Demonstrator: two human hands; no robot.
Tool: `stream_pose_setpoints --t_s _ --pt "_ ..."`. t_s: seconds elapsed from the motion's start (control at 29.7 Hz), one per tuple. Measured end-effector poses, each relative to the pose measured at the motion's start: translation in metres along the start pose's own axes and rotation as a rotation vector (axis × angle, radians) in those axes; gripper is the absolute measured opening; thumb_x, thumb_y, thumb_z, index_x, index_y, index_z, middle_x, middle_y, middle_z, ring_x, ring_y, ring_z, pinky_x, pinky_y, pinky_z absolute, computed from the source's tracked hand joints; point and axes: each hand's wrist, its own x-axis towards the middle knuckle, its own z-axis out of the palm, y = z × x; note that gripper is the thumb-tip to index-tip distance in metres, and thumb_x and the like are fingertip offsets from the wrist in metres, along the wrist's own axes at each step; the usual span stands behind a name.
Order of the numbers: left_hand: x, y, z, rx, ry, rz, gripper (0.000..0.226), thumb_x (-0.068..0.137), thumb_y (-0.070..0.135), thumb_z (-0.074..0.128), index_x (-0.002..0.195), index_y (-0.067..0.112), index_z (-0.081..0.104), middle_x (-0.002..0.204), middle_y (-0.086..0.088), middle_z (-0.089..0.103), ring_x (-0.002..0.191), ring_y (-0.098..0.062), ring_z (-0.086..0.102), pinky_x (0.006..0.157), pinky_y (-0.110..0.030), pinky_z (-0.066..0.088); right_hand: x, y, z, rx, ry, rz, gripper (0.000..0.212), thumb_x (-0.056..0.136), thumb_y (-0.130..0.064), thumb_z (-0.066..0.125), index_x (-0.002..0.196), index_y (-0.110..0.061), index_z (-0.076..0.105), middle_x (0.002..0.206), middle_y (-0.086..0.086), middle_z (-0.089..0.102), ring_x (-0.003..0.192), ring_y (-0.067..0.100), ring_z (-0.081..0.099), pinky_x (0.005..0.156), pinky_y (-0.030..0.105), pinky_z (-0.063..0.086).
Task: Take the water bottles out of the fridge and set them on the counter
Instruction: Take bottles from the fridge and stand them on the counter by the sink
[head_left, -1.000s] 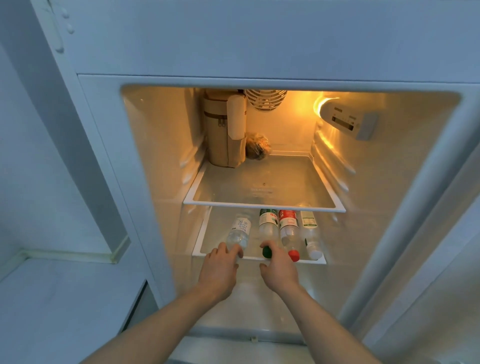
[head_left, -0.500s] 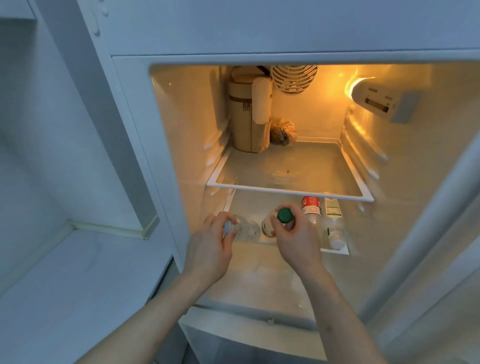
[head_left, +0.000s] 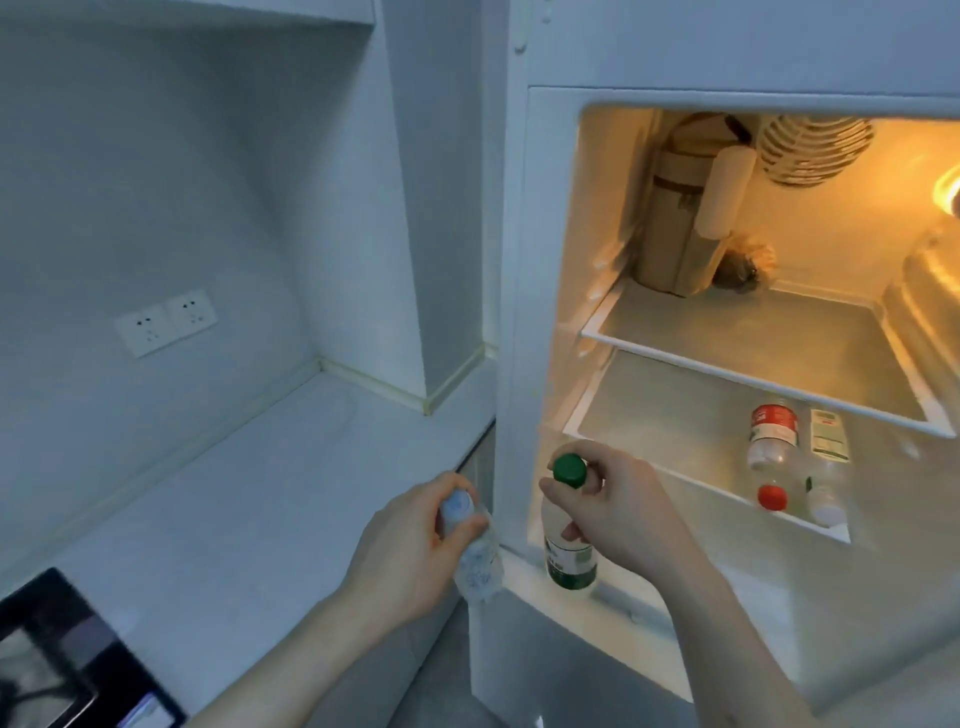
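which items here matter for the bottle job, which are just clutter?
Job:
green-cap bottle, held by right hand
pale-cap bottle, held by left hand
red-cap bottle and white-cap bottle, lying on lower shelf
counter

Clutter:
tan bag
wrapped bundle
sockets
dark screen

The two bottles in hand, one with a pale cap (head_left: 475, 551) and one with a green cap (head_left: 569, 564), are clear glossy plastic with paper-like labels, the fridge (head_left: 561, 291) lining is smooth shiny white plastic, its shelves (head_left: 748, 338) look like frosted glass, and the counter (head_left: 249, 499) is smooth and matt.
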Motion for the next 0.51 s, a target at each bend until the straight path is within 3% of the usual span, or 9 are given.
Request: stream_pose_setpoints --t_s 0.3,0.51 --pt "-0.17 -0.068 -0.094 0.045 0.151 -0.271 0.012 0.094 0.043 0.064 0.09 0.036 0.056 0.074 0.029 0.057 0.067 -0.002 0.052 0.058 -0.02 0.036 -0.069 -0.079 0.133 -0.023 -0.333 -0.189 0.008 0.09 -0.028 0.073 0.09 -0.031 0.066 0.063 -0.007 0.066 0.059 0.013 0.075 0.066 0.032 0.056" --pt "-0.291 -0.091 -0.163 0.11 0.316 -0.433 0.014 0.093 0.045 0.064 0.091 0.034 0.056 0.074 0.026 0.059 0.064 -0.006 0.052 0.057 -0.024 0.039 -0.136 -0.144 0.218 0.052 -0.504 -0.304 0.008 0.089 -0.031 0.076 0.093 -0.033 0.069 0.064 -0.008 0.063 0.06 0.018 0.076 0.064 0.042 0.059"
